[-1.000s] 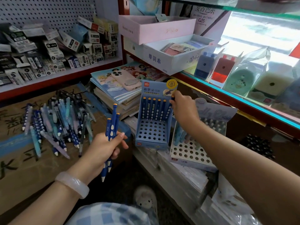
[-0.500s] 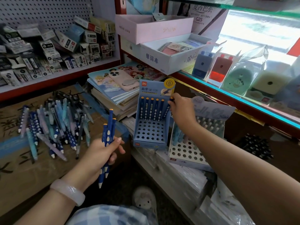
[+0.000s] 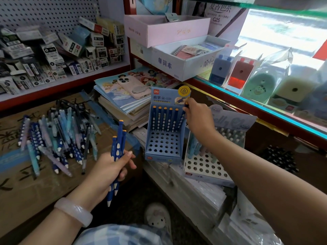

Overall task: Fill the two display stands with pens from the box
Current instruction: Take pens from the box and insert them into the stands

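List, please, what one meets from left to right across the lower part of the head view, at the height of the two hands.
Loose pens on the cardboard → left hand gripping dark blue pens → blue display stand → right hand → white display stand.

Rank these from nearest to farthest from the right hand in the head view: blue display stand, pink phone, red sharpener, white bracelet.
From the right hand:
1. Blue display stand, directly at the fingertips.
2. Pink phone, up and left on the book stack.
3. Red sharpener, upper right on the glass shelf; close to the phone's rank.
4. White bracelet, lower left on the other wrist.
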Available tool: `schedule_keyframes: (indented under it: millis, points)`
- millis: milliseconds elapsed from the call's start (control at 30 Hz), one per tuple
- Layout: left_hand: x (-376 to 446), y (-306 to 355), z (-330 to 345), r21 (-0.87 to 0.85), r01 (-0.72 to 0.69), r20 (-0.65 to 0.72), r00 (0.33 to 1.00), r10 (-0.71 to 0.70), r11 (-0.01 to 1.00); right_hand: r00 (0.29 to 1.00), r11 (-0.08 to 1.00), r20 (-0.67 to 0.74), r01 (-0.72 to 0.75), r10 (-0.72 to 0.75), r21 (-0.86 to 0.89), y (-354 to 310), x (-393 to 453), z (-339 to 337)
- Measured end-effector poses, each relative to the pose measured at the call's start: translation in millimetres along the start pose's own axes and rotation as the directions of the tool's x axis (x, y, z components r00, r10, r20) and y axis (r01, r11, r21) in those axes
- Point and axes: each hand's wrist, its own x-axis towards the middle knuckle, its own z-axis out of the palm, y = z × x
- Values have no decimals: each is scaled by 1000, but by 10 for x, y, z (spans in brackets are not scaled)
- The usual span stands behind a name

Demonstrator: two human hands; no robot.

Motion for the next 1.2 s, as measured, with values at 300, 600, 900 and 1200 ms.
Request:
schedule_keyframes:
  millis: [300,600,900,1200]
  points:
    - [-2,-3,-4,23,-8,1,1000,8,1000,994,998,97,-47,51,-39,36,-17,125]
    - [1,10,5,6,1,0,1000,-1,1000,993,998,100,-66,65,3,18,-14,111]
    - [7,-11,2,-21,-5,-13,1000,5,1000,975,985,145,-158,168,-73,-20,50,146]
    - [30,-29,18,-19,8,-2,1000,-8,1000,962,921,60,-271,265,280,-24,22,190]
